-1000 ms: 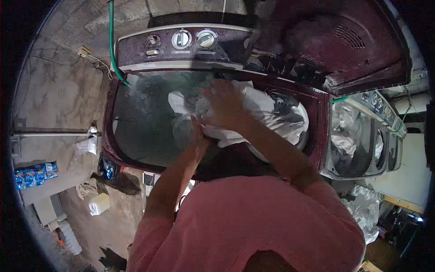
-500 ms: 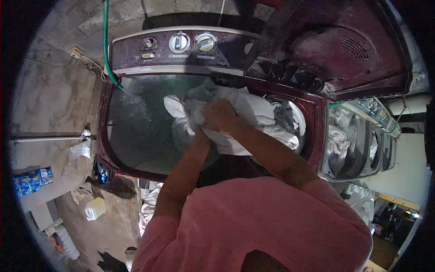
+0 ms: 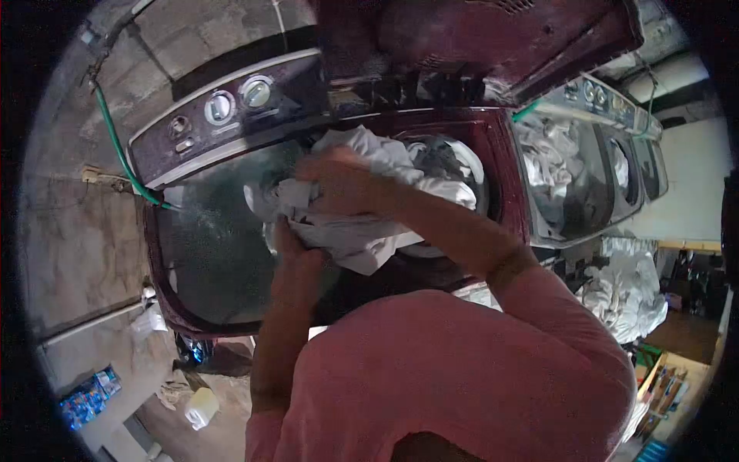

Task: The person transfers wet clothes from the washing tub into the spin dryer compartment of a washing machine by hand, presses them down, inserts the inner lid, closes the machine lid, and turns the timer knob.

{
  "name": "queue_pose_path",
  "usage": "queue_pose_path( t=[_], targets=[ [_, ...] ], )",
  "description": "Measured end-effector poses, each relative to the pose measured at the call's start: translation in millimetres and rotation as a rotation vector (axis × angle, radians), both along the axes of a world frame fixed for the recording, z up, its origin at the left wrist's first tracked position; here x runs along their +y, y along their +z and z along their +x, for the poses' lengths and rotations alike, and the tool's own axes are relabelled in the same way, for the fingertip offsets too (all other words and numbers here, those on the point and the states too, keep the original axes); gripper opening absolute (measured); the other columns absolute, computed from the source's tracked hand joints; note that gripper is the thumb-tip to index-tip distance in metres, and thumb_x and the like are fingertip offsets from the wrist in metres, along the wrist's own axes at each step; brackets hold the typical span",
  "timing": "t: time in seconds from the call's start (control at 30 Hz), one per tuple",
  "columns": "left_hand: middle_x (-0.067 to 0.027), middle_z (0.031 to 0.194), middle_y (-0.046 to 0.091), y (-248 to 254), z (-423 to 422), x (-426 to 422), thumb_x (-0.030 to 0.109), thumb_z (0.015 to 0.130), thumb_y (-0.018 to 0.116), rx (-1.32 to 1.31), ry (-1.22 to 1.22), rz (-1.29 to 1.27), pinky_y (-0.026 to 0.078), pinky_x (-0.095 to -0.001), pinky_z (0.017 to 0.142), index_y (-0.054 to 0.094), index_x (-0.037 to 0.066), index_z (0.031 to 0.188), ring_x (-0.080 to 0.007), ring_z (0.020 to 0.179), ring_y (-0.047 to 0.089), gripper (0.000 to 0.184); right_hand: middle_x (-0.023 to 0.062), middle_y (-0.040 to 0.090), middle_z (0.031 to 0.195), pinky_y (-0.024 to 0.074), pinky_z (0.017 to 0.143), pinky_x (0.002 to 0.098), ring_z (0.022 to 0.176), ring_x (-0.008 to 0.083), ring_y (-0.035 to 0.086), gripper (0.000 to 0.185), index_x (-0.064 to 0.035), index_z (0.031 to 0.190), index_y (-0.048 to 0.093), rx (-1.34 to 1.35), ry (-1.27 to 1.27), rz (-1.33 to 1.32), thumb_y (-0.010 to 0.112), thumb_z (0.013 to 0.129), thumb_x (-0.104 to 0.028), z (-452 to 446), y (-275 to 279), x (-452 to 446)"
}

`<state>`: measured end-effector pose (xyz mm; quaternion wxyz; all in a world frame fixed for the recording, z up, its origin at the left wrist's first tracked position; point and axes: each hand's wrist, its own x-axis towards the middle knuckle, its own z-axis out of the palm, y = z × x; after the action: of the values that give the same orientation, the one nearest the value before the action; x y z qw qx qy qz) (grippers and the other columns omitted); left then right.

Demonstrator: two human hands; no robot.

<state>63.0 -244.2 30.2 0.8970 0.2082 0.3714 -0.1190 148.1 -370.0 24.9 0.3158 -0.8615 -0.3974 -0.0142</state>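
One bundle of white cloth [image 3: 368,248] is seen in contact with both hands, its bulk lying to their right and only a short end showing to their left. Its long axis is laid roughly sideways, from the water-filled tub [image 3: 156,281] left of the hands toward the round tub [image 3: 484,202] right of them, under the right forearm. The right hand [image 3: 339,181] is placed on top, on the far side; the left hand [image 3: 299,250] is set against the near edge, so the cloth is touched about equally closely by each. The left thumb is held up beside the cloth (how tightly anything is gripped cannot be told), and the right hand is blurred, its closure unclear. Counted: two hands, one bundle whose separate pieces cannot be numbered, and two tubs in the wine-red machine. Beyond the hands, one control panel [image 3: 292,86] is fitted with two large dials [image 3: 219,108] and one smaller knob [image 3: 178,125]; one green hose [image 3: 110,127] is led in from the far left.
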Motion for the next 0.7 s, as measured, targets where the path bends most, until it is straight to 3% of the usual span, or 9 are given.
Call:
queue_pose_path(
  t=[0.13,0.27,0.33,0.37,0.43,0.5,0.53,0.6,0.7],
  targets=[
    [-0.0101,0.113,0.058,37,-3,-27,0.030,0.089,0.047,0.142,-0.042,0.041,0.045,-0.0403,0.088,0.052,0.011,0.119,-0.0233,0.104,0.055,0.036,0.0088,0.063,0.083,0.0435,0.060,0.0358,0.066,0.0261,0.056,0.032,-0.0042,0.083,0.063,0.003,0.053,0.254,0.070,0.057,-0.021,5,33,-53],
    [-0.0124,0.109,0.060,39,-15,-59,0.030,0.086,0.054,-0.177,-0.170,0.172,0.044,-0.0423,0.082,0.050,0.006,0.120,-0.0262,0.096,0.057,0.042,0.0106,0.065,0.086,0.0442,0.066,0.0337,0.068,0.0248,0.058,0.037,-0.0036,0.087,0.066,0.191,0.080,0.264,0.074,0.053,-0.016,-4,63,-117],
    [-0.0118,0.109,0.060,39,-16,-76,0.029,0.085,0.056,-0.179,-0.309,0.254,0.043,-0.0407,0.084,0.052,0.005,0.119,-0.0249,0.097,0.056,0.041,0.0094,0.064,0.084,0.0413,0.075,0.0357,0.074,0.0251,0.057,0.042,-0.0032,0.092,0.065,-0.100,-0.026,0.287,0.075,0.053,-0.018,-6,38,-142],
    [-0.0111,0.110,0.060,38,-19,-86,0.028,0.085,0.058,-0.172,-0.453,0.328,0.042,-0.0391,0.086,0.053,0.005,0.118,-0.0237,0.098,0.056,0.041,0.0098,0.062,0.089,0.0374,0.083,0.0369,0.083,0.0261,0.056,0.048,-0.0026,0.094,0.065,-0.043,-0.119,0.147,0.076,0.051,-0.021,-8,22,-160],
    [-0.0099,0.111,0.059,33,-20,-100,0.026,0.084,0.062,-0.164,-0.741,0.480,0.039,-0.0360,0.089,0.057,0.003,0.116,-0.0212,0.101,0.055,0.040,0.0118,0.058,0.102,0.0388,0.083,0.0390,0.089,0.0293,0.054,0.048,-0.0022,0.102,0.062,-0.078,-0.126,0.134,0.075,0.060,-0.020,-7,-1,-188],
    [-0.0078,0.116,0.058,-7,-25,-108,0.028,0.086,0.061,-0.630,-0.777,0.501,0.035,-0.0332,0.094,0.059,0.002,0.116,-0.0191,0.108,0.052,0.040,0.0133,0.053,0.113,0.0406,0.083,0.0410,0.093,0.0313,0.053,0.049,-0.0031,0.113,0.056,0.345,-0.155,0.356,0.071,0.069,-0.018,-19,-50,-215],
    [-0.0078,0.116,0.058,-10,-21,-111,0.028,0.086,0.061,-0.624,-0.764,0.507,0.035,-0.0332,0.094,0.059,0.002,0.116,-0.0191,0.108,0.052,0.040,0.0133,0.053,0.113,0.0406,0.083,0.0410,0.093,0.0313,0.053,0.049,-0.0031,0.113,0.056,0.349,-0.140,0.355,0.071,0.069,-0.018,-24,-78,-219],
    [-0.0061,0.121,0.056,-18,-6,-116,0.031,0.086,0.060,-0.355,-0.994,0.418,0.032,-0.0318,0.099,0.055,0.002,0.121,-0.0179,0.112,0.050,0.045,0.0125,0.051,0.117,0.0435,0.083,0.0401,0.098,0.0296,0.053,0.046,-0.0044,0.120,0.050,0.241,-0.227,0.330,0.064,0.078,-0.014,-30,-119,-225],
    [-0.0064,0.114,0.060,-54,-21,-104,0.032,0.087,0.057,-0.527,-1.016,0.521,0.036,-0.0298,0.092,0.055,0.004,0.120,-0.0172,0.108,0.053,0.043,0.0127,0.052,0.117,0.0422,0.086,0.0374,0.101,0.0273,0.053,0.045,-0.0046,0.118,0.052,0.324,-0.274,0.197,0.065,0.074,-0.008,-31,-104,-222]
  ],
)
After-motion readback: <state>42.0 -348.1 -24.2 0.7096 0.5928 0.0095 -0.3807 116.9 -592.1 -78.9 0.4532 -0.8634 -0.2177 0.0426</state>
